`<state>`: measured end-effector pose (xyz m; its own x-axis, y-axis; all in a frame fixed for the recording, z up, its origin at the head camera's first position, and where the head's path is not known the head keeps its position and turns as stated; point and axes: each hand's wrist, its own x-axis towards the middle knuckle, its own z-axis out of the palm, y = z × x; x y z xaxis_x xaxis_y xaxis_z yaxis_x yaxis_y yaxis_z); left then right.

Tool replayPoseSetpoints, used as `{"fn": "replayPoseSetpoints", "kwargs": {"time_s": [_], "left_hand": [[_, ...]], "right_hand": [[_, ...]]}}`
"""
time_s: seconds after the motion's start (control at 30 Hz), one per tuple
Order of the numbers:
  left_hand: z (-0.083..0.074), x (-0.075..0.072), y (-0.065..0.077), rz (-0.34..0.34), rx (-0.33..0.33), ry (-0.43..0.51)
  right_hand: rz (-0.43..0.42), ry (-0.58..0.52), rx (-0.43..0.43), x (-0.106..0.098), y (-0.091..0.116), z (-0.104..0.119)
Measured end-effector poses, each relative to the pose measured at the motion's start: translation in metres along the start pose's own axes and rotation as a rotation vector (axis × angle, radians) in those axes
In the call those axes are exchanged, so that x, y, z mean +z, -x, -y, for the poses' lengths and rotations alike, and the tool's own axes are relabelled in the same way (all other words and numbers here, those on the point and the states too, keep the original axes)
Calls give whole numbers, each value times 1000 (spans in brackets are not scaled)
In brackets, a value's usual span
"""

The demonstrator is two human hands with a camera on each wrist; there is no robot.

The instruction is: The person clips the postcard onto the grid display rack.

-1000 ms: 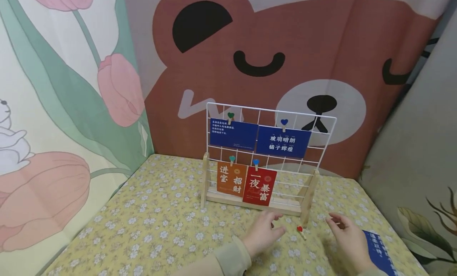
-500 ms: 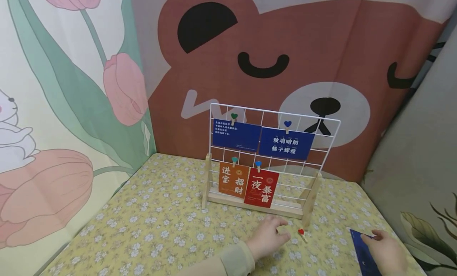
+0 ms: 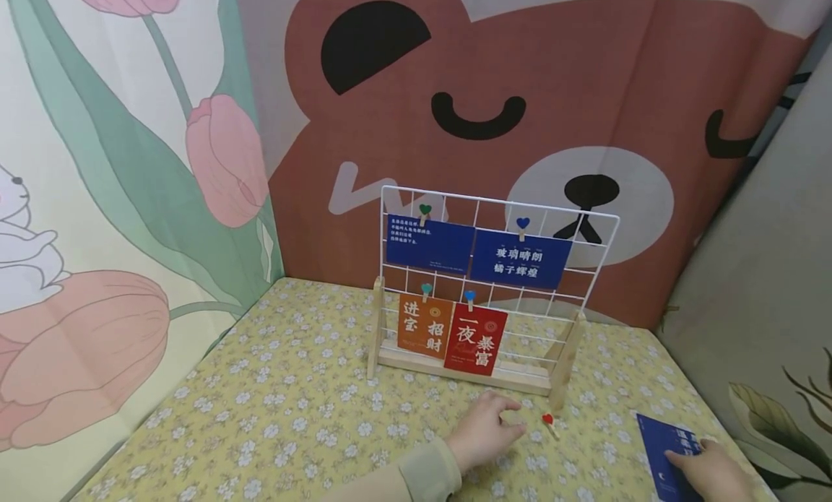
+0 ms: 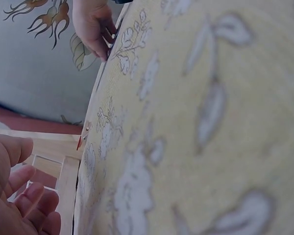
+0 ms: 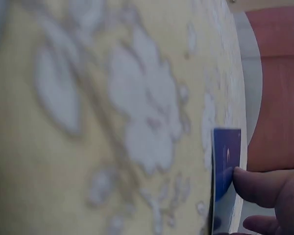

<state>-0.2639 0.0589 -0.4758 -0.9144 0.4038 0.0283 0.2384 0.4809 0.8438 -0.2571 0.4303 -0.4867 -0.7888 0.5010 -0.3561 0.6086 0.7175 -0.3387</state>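
My left hand hovers low over the table, left of a small red heart clothespin lying on the cloth. In the left wrist view its fingers are loosely bent with nothing between them. My right hand is at a blue card with white writing and a small moon, at the table's right side. Its thumb lies on the card's face while the other fingers are at the right edge, pinching it. The card is low at the cloth.
A white wire grid in a wooden stand rises behind the hands. Heart clothespins hold two blue cards, an orange card and a red card on it. Printed curtains surround the flowered tablecloth.
My right hand has moved right, from beside the clothespin to the blue card, and its fingers have shifted to the card's right edge. The left hand has stayed nearly still.
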Motion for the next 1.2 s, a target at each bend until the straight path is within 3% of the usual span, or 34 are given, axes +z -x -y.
{"fn": "replayPoseSetpoints", "kwargs": {"time_s": [0.23,0.7,1.03,1.2], "left_hand": [[1,-1,0,6,-19,15],[5,-6,5,3,-33,26],[8,-9,8,-11,-55,53],[12,-16,10,-33,-64,45]], "right_hand": [[-34,1,-51,12,18,10],[133,27,-275,27,60,31],[103,120,-416,42,78,49],[123,103,-449,51,87,60]]}}
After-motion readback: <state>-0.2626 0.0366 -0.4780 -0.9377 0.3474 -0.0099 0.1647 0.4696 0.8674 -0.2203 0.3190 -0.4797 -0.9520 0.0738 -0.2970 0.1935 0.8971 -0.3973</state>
